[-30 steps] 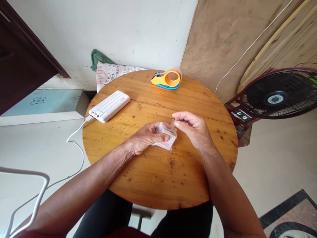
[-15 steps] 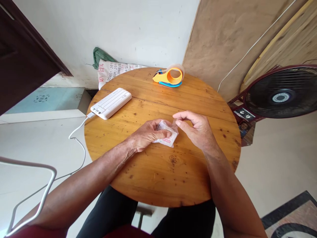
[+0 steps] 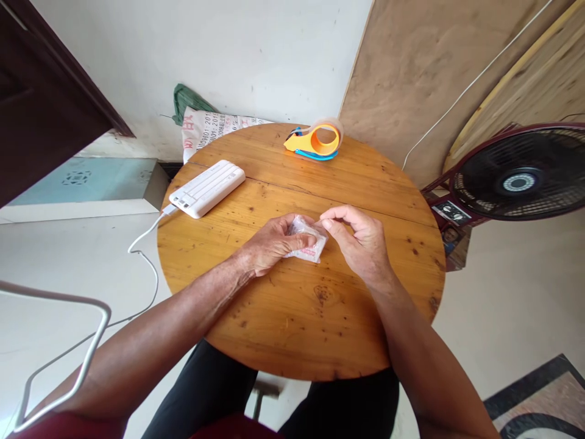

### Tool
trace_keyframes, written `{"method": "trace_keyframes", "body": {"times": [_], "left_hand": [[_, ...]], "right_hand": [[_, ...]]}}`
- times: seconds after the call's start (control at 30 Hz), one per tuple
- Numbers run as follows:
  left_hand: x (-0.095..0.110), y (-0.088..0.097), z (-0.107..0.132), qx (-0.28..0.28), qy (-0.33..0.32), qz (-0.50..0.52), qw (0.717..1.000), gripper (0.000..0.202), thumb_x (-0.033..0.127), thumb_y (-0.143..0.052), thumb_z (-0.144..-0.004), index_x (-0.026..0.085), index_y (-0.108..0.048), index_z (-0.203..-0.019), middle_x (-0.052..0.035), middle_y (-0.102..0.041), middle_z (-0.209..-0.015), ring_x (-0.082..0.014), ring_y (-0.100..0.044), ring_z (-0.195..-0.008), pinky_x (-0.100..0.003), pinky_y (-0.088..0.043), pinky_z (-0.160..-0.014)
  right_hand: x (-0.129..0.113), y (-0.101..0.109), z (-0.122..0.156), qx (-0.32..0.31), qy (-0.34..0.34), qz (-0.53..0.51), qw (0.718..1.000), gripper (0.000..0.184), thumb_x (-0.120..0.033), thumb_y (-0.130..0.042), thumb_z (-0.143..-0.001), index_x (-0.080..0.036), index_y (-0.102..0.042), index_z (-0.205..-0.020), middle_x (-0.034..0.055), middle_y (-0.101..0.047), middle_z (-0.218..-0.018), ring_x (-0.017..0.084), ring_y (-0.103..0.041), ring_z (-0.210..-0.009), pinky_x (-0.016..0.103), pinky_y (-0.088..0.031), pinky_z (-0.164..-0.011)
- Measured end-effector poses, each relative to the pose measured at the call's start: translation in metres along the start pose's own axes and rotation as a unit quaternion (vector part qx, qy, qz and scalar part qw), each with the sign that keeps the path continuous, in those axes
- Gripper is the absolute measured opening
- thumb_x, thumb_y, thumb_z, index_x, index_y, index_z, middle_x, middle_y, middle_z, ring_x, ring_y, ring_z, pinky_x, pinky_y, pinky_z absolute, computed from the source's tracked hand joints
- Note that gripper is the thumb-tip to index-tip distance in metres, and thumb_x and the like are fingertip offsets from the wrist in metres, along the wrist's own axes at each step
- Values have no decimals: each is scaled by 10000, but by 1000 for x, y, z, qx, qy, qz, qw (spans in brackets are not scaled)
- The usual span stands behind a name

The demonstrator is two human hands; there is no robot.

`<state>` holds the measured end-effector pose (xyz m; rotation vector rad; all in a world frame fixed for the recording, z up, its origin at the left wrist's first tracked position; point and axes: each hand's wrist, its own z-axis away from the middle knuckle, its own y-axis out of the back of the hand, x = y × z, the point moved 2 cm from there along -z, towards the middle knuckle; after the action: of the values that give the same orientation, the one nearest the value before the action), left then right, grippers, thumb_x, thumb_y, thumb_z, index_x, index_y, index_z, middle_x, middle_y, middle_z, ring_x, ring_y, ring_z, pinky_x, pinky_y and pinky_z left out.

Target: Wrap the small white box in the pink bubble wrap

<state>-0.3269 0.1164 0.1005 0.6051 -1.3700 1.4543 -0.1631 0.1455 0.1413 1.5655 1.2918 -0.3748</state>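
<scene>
My left hand (image 3: 276, 244) is closed around a small package in clear bubble wrap (image 3: 315, 249), its thumb pressed on top. Reddish print shows on the package's near side. At the package's upper right corner, my right hand (image 3: 359, 241) pinches a thin clear strip between thumb and forefinger. The strip looks like tape and runs to the wrap; the fingertips hide most of it. Both hands are over the middle of a round wooden table (image 3: 283, 323).
An orange and blue tape dispenser (image 3: 315, 143) stands at the table's far edge. A white power bank (image 3: 208, 188) with a plugged-in white cable (image 3: 153, 268) lies at the left. On the right, beyond the table, is a fan (image 3: 518, 177).
Less of the clear strip shows between my right fingertips and the package. The package has tilted slightly in my left hand. The whole view has shifted a little.
</scene>
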Motion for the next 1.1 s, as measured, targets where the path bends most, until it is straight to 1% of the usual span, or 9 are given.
{"method": "trace_keyframes", "body": {"times": [0.13, 0.27, 0.37, 0.47, 0.57, 0.67, 0.8, 0.9, 1.1], "left_hand": [[0, 0, -2, 33, -11, 12, 999, 483, 271, -888, -593, 128, -638, -982, 9, -662, -800, -116, -617, -699, -264, -466, -721], [1, -1, -4, 40, -15, 19, 999, 510, 292, -898, -575, 128, -632, -978, 13, -650, -778, -122, -611, -695, -269, -464, -710], [0, 0, -5, 39, -14, 27, 999, 515, 306, -904, -573, 127, -626, -968, 15, -642, -772, -125, -613, -699, -274, -469, -714], [0, 2, -5, 28, -10, 59, 998, 527, 323, -914, -570, 126, -620, -959, 11, -642, -781, -133, -621, -717, -288, -487, -734], [1, 2, -5, 3, -9, 99, 995, 489, 339, -906, -603, 128, -623, -941, -2, -647, -802, -149, -633, -756, -309, -504, -764], [1, 1, -5, -10, -10, 127, 992, 432, 341, -886, -647, 123, -635, -923, -17, -654, -815, -155, -634, -780, -299, -501, -769], [1, 0, -7, -22, -18, 146, 989, 414, 383, -872, -667, 118, -650, -894, -23, -650, -789, -144, -614, -742, -298, -493, -778], [1, 0, -8, -21, -30, 145, 989, 403, 406, -866, -669, 121, -650, -855, -18, -638, -772, -141, -612, -737, -296, -493, -782], [0, 0, -7, 1, -40, 147, 988, 409, 392, -868, -662, 124, -640, -870, -5, -633, -759, -124, -616, -718, -255, -506, -722]], "right_hand": [[-2, -5, 2, -1, 13, 15, 1000, 112, -214, -590, -890, -226, -675, -819, -5, -735, -826, 158, -666, -773, 293, -522, -765], [-4, -8, 3, -4, 29, 24, 999, 117, -227, -587, -901, -231, -672, -822, -2, -737, -830, 161, -667, -776, 300, -517, -771], [-4, -9, 4, -4, 44, 33, 998, 127, -220, -583, -907, -233, -671, -817, 0, -735, -825, 168, -666, -785, 314, -509, -784], [-3, -11, 5, 1, 72, 49, 996, 124, -212, -587, -912, -236, -680, -834, 3, -739, -839, 178, -665, -816, 340, -498, -820], [0, -12, 6, 14, 79, 68, 994, 115, -218, -591, -917, -251, -694, -880, 8, -749, -884, 196, -666, -869, 373, -488, -863], [1, -13, 7, 24, 88, 79, 993, 126, -216, -586, -922, -266, -699, -901, 5, -754, -902, 202, -674, -882, 390, -481, -884], [-2, -15, 7, 17, 136, 103, 985, 161, -190, -562, -938, -264, -699, -896, 6, -756, -931, 190, -686, -880, 393, -455, -908], [-3, -17, 6, 13, 150, 141, 979, 187, -205, -543, -950, -262, -708, -883, 18, -753, -971, 189, -680, -901, 396, -442, -911], [-4, -21, 9, 29, 172, 179, 968, 198, -219, -543, -940, -266, -716, -856, 25, -738, -981, 197, -669, -921, 396, -451, -893]]}}
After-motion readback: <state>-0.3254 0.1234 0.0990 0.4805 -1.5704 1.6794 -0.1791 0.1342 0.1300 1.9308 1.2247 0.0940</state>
